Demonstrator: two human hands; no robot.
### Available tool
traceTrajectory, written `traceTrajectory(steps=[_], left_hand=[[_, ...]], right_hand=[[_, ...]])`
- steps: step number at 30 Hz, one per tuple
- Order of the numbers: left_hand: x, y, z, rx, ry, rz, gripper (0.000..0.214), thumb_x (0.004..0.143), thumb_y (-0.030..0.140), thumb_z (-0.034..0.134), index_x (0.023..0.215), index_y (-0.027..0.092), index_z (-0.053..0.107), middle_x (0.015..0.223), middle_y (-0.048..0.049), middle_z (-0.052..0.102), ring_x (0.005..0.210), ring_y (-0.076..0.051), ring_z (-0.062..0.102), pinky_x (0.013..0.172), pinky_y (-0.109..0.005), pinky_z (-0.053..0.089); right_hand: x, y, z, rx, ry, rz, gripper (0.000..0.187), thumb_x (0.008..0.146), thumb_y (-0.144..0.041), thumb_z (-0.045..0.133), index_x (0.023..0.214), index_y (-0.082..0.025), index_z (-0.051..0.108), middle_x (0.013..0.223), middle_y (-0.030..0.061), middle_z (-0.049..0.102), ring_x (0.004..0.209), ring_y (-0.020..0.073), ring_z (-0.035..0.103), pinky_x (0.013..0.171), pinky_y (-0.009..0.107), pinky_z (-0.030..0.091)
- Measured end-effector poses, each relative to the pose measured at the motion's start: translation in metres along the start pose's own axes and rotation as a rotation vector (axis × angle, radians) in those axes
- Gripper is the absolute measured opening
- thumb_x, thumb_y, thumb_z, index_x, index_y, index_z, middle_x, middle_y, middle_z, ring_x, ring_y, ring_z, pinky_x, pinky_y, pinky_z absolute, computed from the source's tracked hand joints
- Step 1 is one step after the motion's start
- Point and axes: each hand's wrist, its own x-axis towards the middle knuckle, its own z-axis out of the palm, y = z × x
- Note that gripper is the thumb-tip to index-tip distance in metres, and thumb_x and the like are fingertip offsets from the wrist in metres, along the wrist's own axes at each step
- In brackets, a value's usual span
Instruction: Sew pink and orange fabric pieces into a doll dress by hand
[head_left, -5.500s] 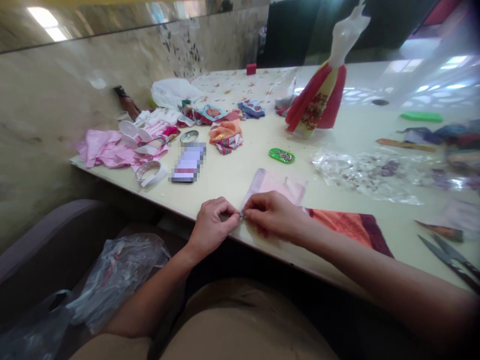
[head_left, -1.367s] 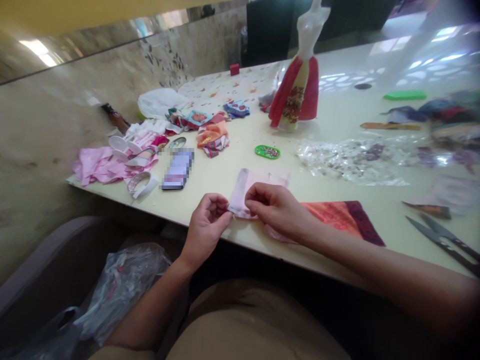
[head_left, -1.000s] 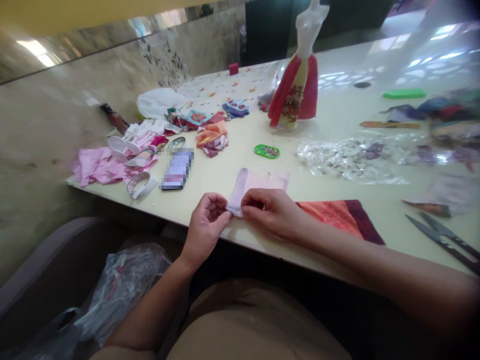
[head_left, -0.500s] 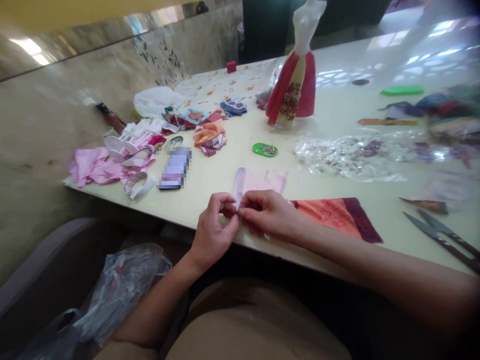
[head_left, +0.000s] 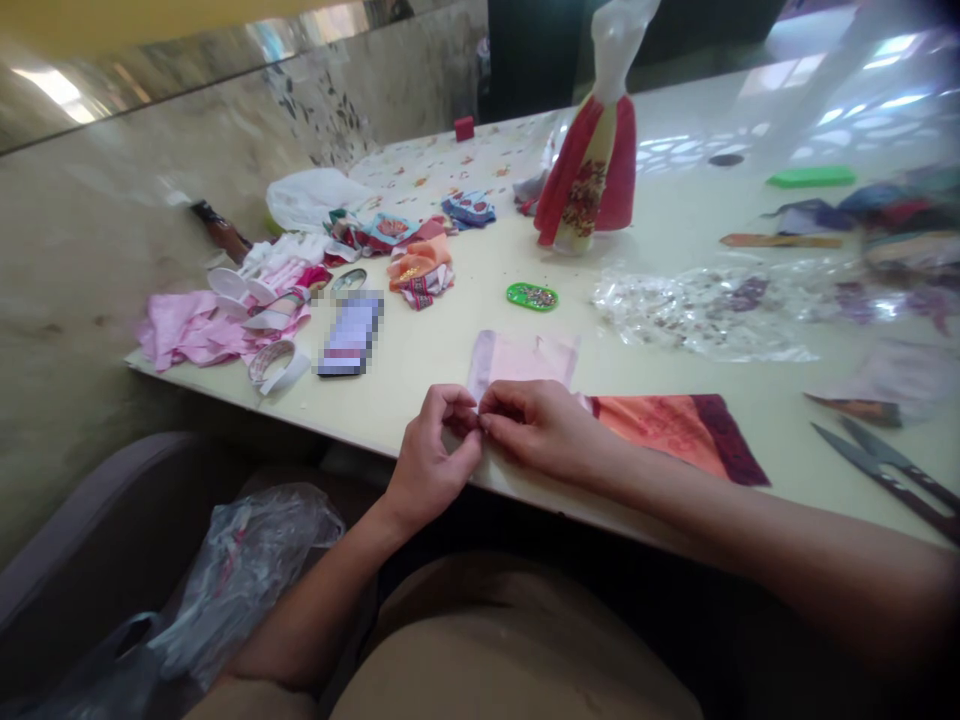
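Note:
My left hand (head_left: 435, 450) and my right hand (head_left: 536, 425) meet at the table's front edge, fingertips touching in a pinch. Whatever lies between their fingers is too small to make out. Just beyond them a pale pink piece of fabric (head_left: 525, 358) with a lilac border lies flat, partly covered by my right hand. Beside my right wrist rests an orange cloth (head_left: 660, 432) with a dark maroon end. Farther back, a small green oval dish (head_left: 532, 296) holds many tiny pieces, perhaps beads.
Thread snips (head_left: 885, 475) lie at the right, near clear plastic packets (head_left: 697, 315). A small dress form (head_left: 589, 180) in a red and cream skirt stands behind. At left are a phone (head_left: 351, 335), a tape roll (head_left: 276, 368), pink cloth (head_left: 180, 325) and fabric scraps (head_left: 421, 268).
Both hands stay pinched together in nearly the same place, with only slight finger movement. The whole view has shifted a little; the things on the table have not moved.

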Motion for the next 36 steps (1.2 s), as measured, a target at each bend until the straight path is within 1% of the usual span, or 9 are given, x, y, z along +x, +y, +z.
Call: traceTrajectory(steps=[5, 13, 19, 24, 30, 36], left_hand=[[0.002, -0.0002, 0.0, -0.052, 0.006, -0.026, 0.026, 0.083, 0.011, 0.06, 0.103, 0.022, 0.048, 0.086, 0.0011, 0.058, 0.079, -0.012, 0.059, 0.076, -0.026, 0.047], [0.0016, -0.0006, -0.0003, -0.059, 0.005, -0.032, 0.025, 0.084, 0.011, 0.06, 0.102, 0.021, 0.047, 0.085, 0.0015, 0.058, 0.078, -0.011, 0.058, 0.076, -0.025, 0.047], [0.0027, 0.0013, -0.0006, -0.091, 0.001, -0.062, 0.022, 0.086, 0.014, 0.059, 0.104, 0.02, 0.048, 0.086, 0.0003, 0.058, 0.08, -0.012, 0.057, 0.076, -0.025, 0.047], [0.0028, 0.0002, -0.0018, -0.121, -0.008, -0.071, 0.02, 0.088, 0.017, 0.059, 0.104, 0.021, 0.049, 0.089, -0.0006, 0.058, 0.081, -0.012, 0.057, 0.076, -0.025, 0.047], [0.0021, -0.0019, -0.0018, -0.125, -0.008, -0.055, 0.019, 0.088, 0.016, 0.059, 0.104, 0.021, 0.05, 0.091, -0.0012, 0.058, 0.083, -0.013, 0.058, 0.078, -0.026, 0.047], [0.002, -0.0021, -0.002, -0.101, -0.014, -0.041, 0.02, 0.087, 0.013, 0.058, 0.103, 0.021, 0.049, 0.091, -0.0007, 0.058, 0.084, -0.013, 0.057, 0.079, -0.026, 0.046]], right_hand=[[0.0017, 0.0021, -0.0002, 0.015, -0.003, -0.003, 0.014, 0.082, -0.01, 0.055, 0.077, -0.015, 0.067, 0.064, -0.0012, 0.061, 0.06, 0.0104, 0.051, 0.061, 0.023, 0.036], [0.0017, 0.003, -0.0004, 0.113, -0.024, 0.013, 0.017, 0.082, -0.01, 0.052, 0.071, -0.016, 0.063, 0.053, -0.0037, 0.055, 0.053, 0.0087, 0.047, 0.056, 0.022, 0.034], [0.0017, 0.0028, -0.0001, 0.104, 0.002, 0.003, 0.014, 0.078, -0.009, 0.054, 0.069, -0.016, 0.061, 0.055, -0.0037, 0.055, 0.054, 0.0082, 0.046, 0.054, 0.021, 0.032], [0.0008, 0.0026, 0.0001, 0.144, -0.032, 0.029, 0.013, 0.079, -0.01, 0.054, 0.07, -0.016, 0.061, 0.054, -0.0036, 0.056, 0.051, 0.0085, 0.046, 0.053, 0.022, 0.032], [0.0003, 0.0031, 0.001, 0.199, -0.046, 0.045, 0.014, 0.081, -0.013, 0.053, 0.069, -0.016, 0.062, 0.053, -0.0029, 0.058, 0.05, 0.0088, 0.047, 0.052, 0.022, 0.033], [0.0003, 0.0019, 0.0009, 0.231, -0.064, 0.087, 0.014, 0.08, -0.012, 0.052, 0.07, -0.017, 0.061, 0.05, -0.0035, 0.057, 0.045, 0.0083, 0.048, 0.049, 0.021, 0.034]])
